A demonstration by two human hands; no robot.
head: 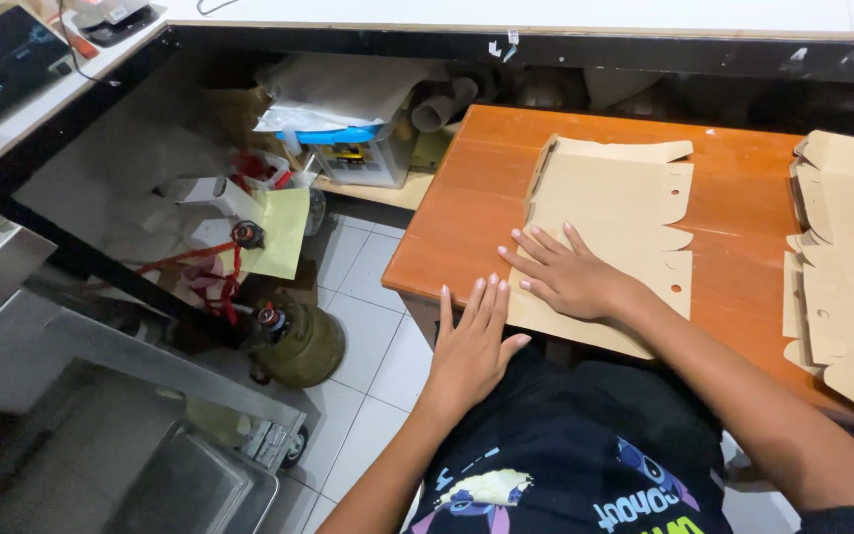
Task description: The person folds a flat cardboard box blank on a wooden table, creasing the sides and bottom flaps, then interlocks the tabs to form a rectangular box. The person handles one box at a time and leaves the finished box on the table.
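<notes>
A flat tan cardboard box blank (610, 222) is lying on the orange wooden worktop (467, 213), near the worktop's front left corner. The right hand (567, 275) is resting palm down on the lower left part of the blank, fingers spread and pressing flat, gripping nothing. The left hand (471, 346) is lying just left of the blank's near corner, at the worktop's front edge, its fingers held straight and close together, its fingertips touching the blank's left edge; it is pinching nothing either. To the right of the blank, well apart from it on the same worktop, a stack of similar blanks (847, 267) is sitting. Down to the left of the worktop, on the tiled floor, an olive gas cylinder (303, 346) is standing.
</notes>
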